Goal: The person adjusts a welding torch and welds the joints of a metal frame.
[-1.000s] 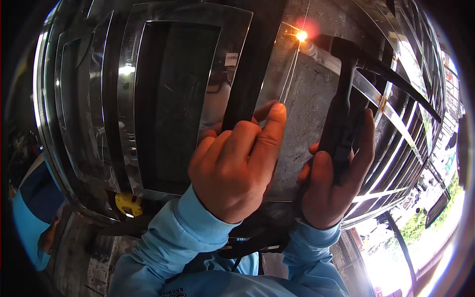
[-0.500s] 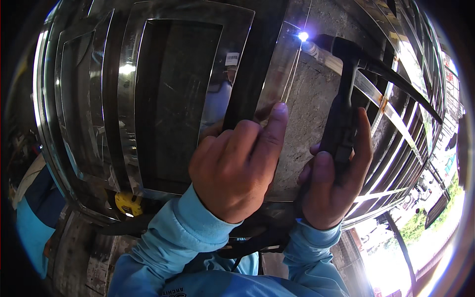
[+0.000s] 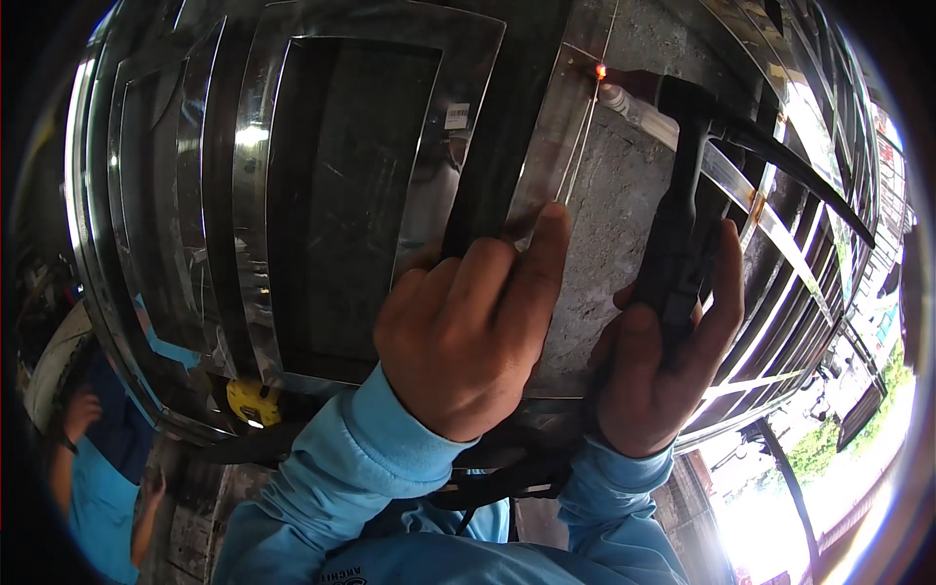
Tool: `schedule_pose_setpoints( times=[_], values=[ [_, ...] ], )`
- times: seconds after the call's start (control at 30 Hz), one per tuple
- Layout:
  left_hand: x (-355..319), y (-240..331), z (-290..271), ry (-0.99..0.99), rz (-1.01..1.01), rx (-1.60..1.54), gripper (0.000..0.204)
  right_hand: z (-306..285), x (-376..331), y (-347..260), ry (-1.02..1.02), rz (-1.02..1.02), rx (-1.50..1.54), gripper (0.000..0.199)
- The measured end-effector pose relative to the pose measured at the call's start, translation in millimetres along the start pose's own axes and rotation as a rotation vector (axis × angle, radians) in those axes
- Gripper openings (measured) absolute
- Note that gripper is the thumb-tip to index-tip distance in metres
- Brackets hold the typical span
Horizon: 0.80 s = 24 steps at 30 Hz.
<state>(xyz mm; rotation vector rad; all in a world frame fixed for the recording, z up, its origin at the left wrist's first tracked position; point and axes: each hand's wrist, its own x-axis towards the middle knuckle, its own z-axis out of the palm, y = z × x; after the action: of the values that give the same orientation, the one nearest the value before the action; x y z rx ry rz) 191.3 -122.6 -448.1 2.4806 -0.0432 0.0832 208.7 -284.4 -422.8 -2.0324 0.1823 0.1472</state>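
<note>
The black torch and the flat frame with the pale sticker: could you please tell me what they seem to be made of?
The black torch looks like matte plastic or rubber, its surface dull; which, I cannot tell. The flat frame seems polished metal, possibly stainless steel, given its mirror-like reflections.

From my head, a wide fisheye camera faces down over my left grip (image 3: 470,336) and right grip (image 3: 661,385), near enough that both show large, straight edges around them bending outward.
</note>
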Motion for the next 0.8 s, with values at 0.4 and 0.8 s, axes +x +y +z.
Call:
schedule_pose_setpoints(
  times=[0.4, 0.8],
  values=[
    [-1.3, -2.8, 1.9, 0.011, 0.015, 0.013, 0.051, 1.9, -2.2, -7.3, 0.000, 0.095, 0.041, 0.071],
    [0.4, 0.8, 3.2, 0.015, 0.010, 0.000, 0.047, -2.6, -1.1, 0.2, -0.001, 0.007, 0.005, 0.069]
  ],
)
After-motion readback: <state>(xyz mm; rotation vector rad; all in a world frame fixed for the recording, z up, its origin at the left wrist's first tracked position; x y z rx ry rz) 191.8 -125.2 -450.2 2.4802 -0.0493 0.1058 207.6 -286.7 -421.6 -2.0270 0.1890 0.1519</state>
